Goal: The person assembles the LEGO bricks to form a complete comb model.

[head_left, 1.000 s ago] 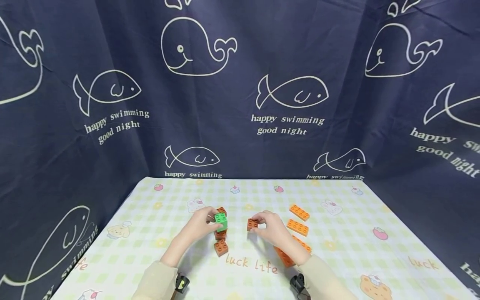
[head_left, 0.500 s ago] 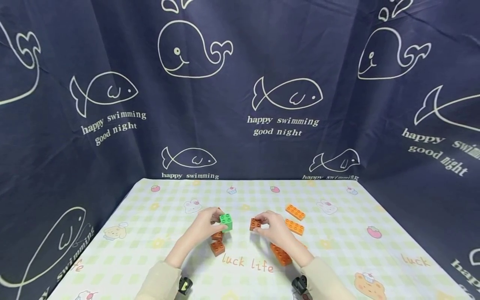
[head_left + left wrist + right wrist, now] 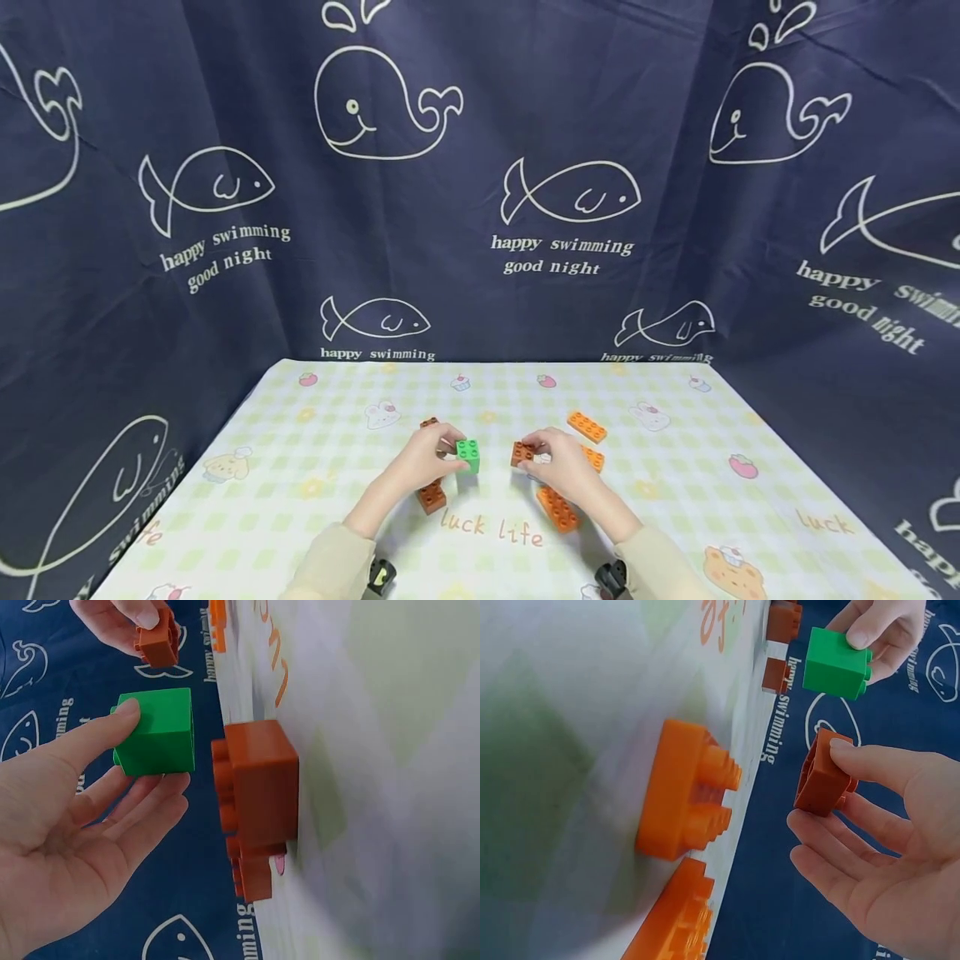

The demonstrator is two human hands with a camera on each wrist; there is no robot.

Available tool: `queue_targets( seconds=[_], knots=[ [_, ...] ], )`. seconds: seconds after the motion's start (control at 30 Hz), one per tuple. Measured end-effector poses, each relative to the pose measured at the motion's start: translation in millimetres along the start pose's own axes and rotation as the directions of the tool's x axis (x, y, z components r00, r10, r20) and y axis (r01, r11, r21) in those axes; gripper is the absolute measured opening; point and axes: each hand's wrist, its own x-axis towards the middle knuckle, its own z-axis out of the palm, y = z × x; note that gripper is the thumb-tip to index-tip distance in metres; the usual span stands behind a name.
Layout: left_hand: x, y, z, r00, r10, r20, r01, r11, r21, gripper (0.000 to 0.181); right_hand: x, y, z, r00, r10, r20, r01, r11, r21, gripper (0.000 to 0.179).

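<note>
Between thumb and fingers, my left hand (image 3: 427, 454) pinches a green building block (image 3: 468, 454) with studs on top. In the left wrist view this green block (image 3: 157, 731) is held up off the table. My right hand (image 3: 558, 458) pinches a small brown block (image 3: 522, 453) in the same way. Seen from the right wrist, the brown block (image 3: 825, 772) is tilted and its hollow underside partly shows. The two held blocks are apart, with a gap between them. More brown blocks (image 3: 432, 497) lie below and behind my left hand, partly hidden by it.
Orange eight-stud blocks (image 3: 587, 426) lie to the right, some partly behind my right hand and forearm; a nearer orange block (image 3: 558, 509) sits by the right wrist. A checked cloth (image 3: 337, 417) covers the table. A dark blue curtain (image 3: 480, 208) hangs behind and at the sides.
My left hand has carried the green block to the right, away from above the row of brown blocks. My right hand has shifted slightly right with its brown block. The head view has shifted slightly.
</note>
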Motion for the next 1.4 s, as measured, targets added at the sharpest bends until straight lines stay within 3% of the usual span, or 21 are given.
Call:
queue_targets(
  seconds=[0.23,0.63,1.4],
  knots=[
    [-1.1,0.0,9.2,0.999,0.016,0.029,-0.015,0.999,-0.038,0.035,-5.0,2.9,-2.8,1.0,-0.009,-0.019,0.009,1.0,-0.001,0.028],
    [2.9,6.5,21.2,0.996,0.004,0.085,-0.004,1.0,-0.009,0.037,-8.7,6.3,-5.9,0.999,-0.017,-0.05,0.015,1.0,-0.025,0.027],
    [0.0,18.0,33.7,0.987,-0.021,0.159,0.031,0.998,-0.061,0.032,-12.8,-1.2,-14.7,0.994,-0.08,-0.07,0.078,0.996,-0.033,0.027]
  ],
)
